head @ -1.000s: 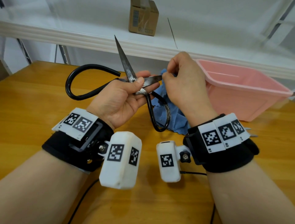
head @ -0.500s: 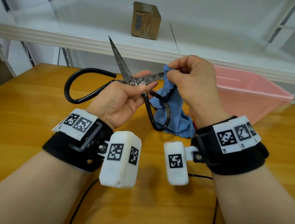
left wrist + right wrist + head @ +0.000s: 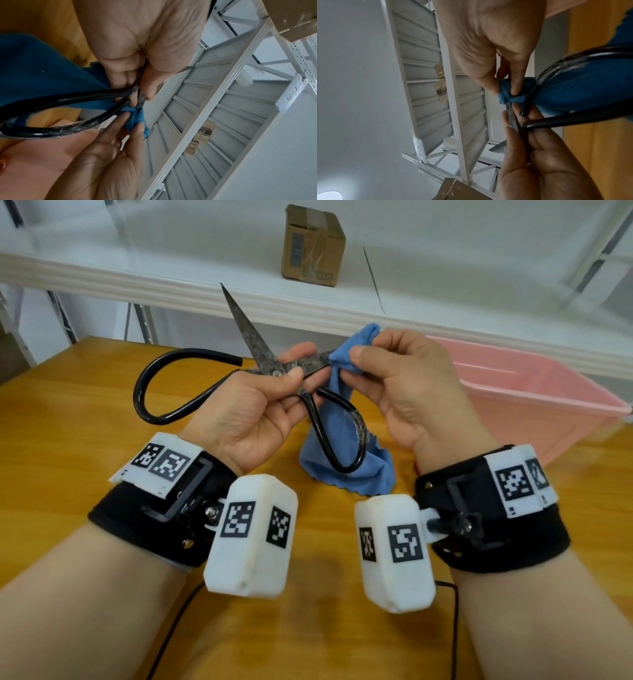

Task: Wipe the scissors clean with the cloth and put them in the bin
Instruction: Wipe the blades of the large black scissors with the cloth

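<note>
Large scissors (image 3: 255, 344) with tarnished blades and black loop handles stand open above the wooden table (image 3: 61, 440). One blade points up, the other points right. My left hand (image 3: 295, 363) pinches them at the pivot, thumb on top. My right hand (image 3: 366, 350) pinches a blue cloth (image 3: 346, 436) around the right-pointing blade; the rest of the cloth hangs to the table behind one handle loop. The left wrist view shows the handle (image 3: 68, 98) across the cloth (image 3: 42, 67). In the right wrist view, fingers squeeze the cloth (image 3: 506, 86) over the blade (image 3: 511, 119). The pink bin (image 3: 534, 392) stands at the right.
A white shelf (image 3: 137, 278) runs along the back of the table and carries a small cardboard box (image 3: 313, 244). Black cables (image 3: 171, 628) trail over the table near my forearms. The bin's open top lies just right of my right hand.
My right hand has turned its palm more toward me and bunched the cloth higher over the right-pointing blade. The left hand keeps the same pinch on the scissors.
</note>
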Available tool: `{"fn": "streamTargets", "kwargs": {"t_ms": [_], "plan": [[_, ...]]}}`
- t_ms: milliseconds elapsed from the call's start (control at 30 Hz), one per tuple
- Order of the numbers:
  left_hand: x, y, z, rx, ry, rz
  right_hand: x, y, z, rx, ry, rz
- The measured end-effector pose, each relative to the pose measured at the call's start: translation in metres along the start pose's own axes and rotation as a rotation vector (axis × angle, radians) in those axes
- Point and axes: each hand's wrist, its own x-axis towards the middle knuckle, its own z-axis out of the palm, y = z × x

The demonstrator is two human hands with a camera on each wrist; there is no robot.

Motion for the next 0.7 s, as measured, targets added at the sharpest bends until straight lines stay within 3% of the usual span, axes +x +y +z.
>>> {"fn": "streamTargets", "kwargs": {"t_ms": [233,700], "plan": [[-0.002,-0.008,0.003,0.107,-0.052,-0.04,0.0,0.007,0.001,-0.084,0.04,-0.052],[-0.004,-0.004,0.003,0.129,-0.016,-0.075,0.008,0.01,-0.013,-0.238,0.174,-0.198]]}}
